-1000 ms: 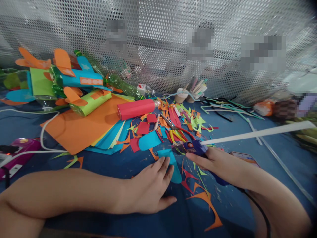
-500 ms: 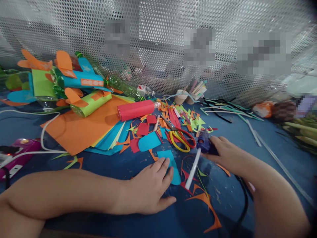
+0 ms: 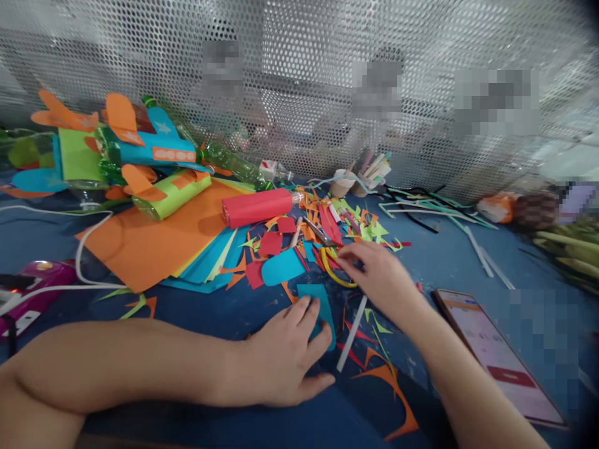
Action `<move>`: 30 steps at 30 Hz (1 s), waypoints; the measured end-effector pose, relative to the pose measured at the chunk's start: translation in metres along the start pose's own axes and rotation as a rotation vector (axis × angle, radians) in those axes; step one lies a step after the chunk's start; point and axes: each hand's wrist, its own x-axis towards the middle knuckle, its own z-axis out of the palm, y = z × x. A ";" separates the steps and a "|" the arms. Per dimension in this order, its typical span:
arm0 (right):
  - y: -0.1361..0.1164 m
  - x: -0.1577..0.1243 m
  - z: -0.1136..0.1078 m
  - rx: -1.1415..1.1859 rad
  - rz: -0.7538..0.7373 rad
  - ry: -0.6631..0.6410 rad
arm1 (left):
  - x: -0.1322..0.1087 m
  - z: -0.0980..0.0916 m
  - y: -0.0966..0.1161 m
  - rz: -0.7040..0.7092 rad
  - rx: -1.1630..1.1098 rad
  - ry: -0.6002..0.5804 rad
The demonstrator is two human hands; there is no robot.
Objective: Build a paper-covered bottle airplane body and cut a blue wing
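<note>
My left hand (image 3: 292, 355) lies with fingers spread over a blue paper piece (image 3: 314, 296) with one rounded end, pressing on it and covering part of it. My right hand (image 3: 374, 271) has its fingers closed around the handles of the scissors (image 3: 333, 268), which have yellow and red loops and lie with blades pointing away. Just below that hand, a white glue stick (image 3: 352, 333) slants across the table; its upper end is hidden. Left of the scissors rests another rounded blue paper piece (image 3: 283, 267).
Coloured paper sheets (image 3: 150, 243) and a red-wrapped bottle (image 3: 257, 207) lie ahead among scraps. Paper-covered bottle models (image 3: 159, 149) stand back left. A purple device (image 3: 40, 293) with a white cord is at left, a phone (image 3: 496, 355) at right. Perforated metal (image 3: 304, 56) closes the back.
My right hand has left the dark blue glue gun and moved left to the scissors. The glue stick has shifted slightly; the phone is uncovered. My left hand stays nearly still.
</note>
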 end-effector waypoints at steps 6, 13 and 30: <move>-0.003 0.009 0.036 -0.112 -0.133 -0.024 | -0.001 -0.001 0.000 0.018 0.014 0.017; -0.013 0.006 0.044 -0.041 -0.006 0.062 | -0.001 0.000 0.000 0.056 0.068 0.076; -0.014 -0.005 0.003 0.372 0.103 -0.277 | -0.002 -0.001 0.001 0.073 0.087 0.067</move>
